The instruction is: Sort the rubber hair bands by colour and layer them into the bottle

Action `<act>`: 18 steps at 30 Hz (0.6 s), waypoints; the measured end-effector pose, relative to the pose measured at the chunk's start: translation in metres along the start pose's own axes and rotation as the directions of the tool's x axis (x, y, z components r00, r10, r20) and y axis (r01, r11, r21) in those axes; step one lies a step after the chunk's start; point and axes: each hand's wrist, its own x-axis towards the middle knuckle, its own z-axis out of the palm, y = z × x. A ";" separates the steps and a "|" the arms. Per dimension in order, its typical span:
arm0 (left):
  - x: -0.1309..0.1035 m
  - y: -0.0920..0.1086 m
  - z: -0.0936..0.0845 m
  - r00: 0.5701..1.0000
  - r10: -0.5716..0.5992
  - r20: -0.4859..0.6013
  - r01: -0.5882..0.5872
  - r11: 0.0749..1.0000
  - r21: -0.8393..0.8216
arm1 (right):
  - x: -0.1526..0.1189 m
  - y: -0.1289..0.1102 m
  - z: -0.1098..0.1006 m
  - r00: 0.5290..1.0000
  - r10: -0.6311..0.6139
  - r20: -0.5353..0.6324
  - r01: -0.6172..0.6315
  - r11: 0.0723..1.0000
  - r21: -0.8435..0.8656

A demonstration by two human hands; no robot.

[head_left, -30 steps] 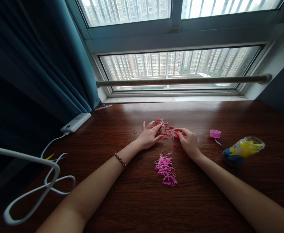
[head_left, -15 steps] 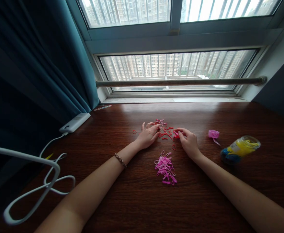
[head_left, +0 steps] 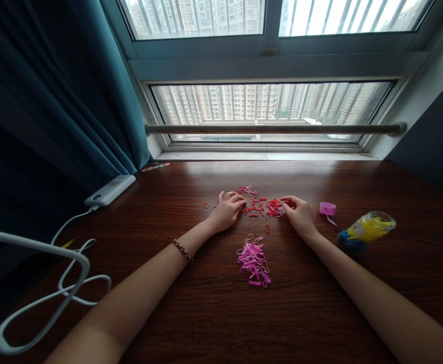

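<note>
Small red rubber bands [head_left: 253, 208] lie loosely scattered between my two hands on the dark wooden table. My left hand [head_left: 226, 212] rests at their left side, fingers bent and tips closed down by the bands; what they pinch, if anything, is hidden. A denser heap of red and pink rubber bands [head_left: 273, 208] lies by the fingertips of my right hand [head_left: 299, 216]. That hand's thumb and index finger come together at the heap's edge, their grip too small to make out. Nearer to me is a pile of pink-purple rubber bands [head_left: 254, 260]. One red band [head_left: 267, 229] lies alone between the groups.
To the right, a clear jar [head_left: 367, 231] of yellow and blue bands lies tilted, beside a pink ring-shaped piece with a strap [head_left: 328, 209]. At left are a white power bank [head_left: 109, 191] and a looping white cable [head_left: 39, 246]. A window with a rail [head_left: 274, 129] stands behind.
My right hand's fingers have drawn back to the heap's right edge, showing more of the red and pink bands. The left fingers have curled in more. The view has shifted slightly.
</note>
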 end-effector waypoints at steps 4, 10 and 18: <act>0.001 0.000 -0.005 0.993 -0.011 -0.118 0.004 0.998 -0.059 | -0.001 0.003 0.004 0.990 -0.105 0.091 0.118 0.982 -0.150; 0.000 -0.002 -0.013 0.957 -0.160 -0.244 0.076 0.944 -0.322 | 0.000 0.005 0.006 0.969 -0.214 0.125 0.239 0.939 -0.249; -0.003 0.017 -0.028 1.000 0.027 -0.004 -0.024 0.808 -0.589 | 0.001 0.009 0.009 0.980 -0.190 0.055 0.195 0.972 -0.129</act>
